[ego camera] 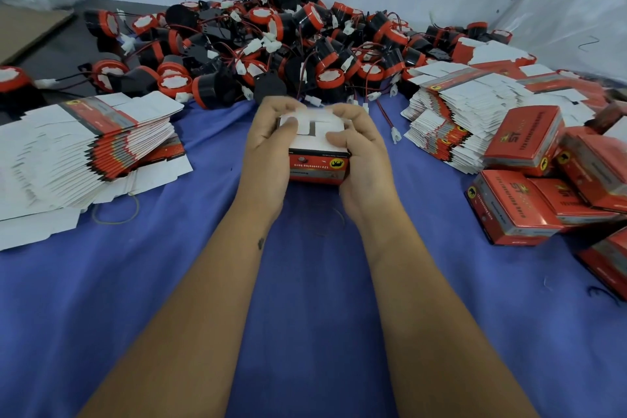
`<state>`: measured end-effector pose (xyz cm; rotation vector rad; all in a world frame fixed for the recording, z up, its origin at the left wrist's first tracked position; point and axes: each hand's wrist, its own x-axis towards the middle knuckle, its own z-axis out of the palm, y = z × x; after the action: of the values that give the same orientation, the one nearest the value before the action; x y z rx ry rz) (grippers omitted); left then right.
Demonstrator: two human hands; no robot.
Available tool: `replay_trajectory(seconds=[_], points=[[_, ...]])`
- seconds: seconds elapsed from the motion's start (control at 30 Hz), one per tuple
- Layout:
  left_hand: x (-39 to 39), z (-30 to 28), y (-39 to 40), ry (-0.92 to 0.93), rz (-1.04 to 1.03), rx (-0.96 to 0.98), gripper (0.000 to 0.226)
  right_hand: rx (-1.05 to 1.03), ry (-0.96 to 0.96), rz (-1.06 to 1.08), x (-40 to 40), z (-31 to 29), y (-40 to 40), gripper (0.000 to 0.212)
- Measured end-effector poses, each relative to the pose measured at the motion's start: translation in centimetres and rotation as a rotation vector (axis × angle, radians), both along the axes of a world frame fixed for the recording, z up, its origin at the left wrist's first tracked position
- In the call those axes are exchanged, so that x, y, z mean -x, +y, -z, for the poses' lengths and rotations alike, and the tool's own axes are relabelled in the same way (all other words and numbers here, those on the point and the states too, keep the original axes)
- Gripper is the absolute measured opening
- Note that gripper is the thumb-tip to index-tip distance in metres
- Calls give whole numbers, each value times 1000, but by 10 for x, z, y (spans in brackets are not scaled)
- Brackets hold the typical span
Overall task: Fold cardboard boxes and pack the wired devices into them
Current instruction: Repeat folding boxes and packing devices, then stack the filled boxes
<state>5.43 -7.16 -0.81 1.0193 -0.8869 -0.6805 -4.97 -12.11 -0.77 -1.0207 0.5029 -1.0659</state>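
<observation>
Clamping the box [317,159] between left hand [271,142] and right hand [361,153], the person's thumbs press white flaps down, bracing them closed.

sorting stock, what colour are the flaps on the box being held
White, on the red cardboard box held by both hands; head view shows it best.

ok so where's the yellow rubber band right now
The thin yellow rubber band lies on the blue cloth at the left, half tucked under the stack of flat white-and-red cardboard blanks.
</observation>
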Motion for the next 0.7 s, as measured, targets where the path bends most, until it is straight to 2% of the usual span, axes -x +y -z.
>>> replay_trajectory(seconds=[0.17,0.3,0.4,0.53,0.6,0.7], points=[[0,4,0,60,77,-31,21,33,123,5,4,-4,3,12],[1,1,0,-14,18,-61,28,162,249,150,5,-6,3,35],[2,1,1,-50,-12,-71,35,222,312,223,5,-7,5,40],[3,-2,6,-43,-74,1,31,159,284,267,3,-6,7,20],[2,-4,6,-112,-142,88,33,176,387,348,3,-5,6,13],[2,-3,6,-309,-178,176,31,68,430,225,4,-6,6,31]])
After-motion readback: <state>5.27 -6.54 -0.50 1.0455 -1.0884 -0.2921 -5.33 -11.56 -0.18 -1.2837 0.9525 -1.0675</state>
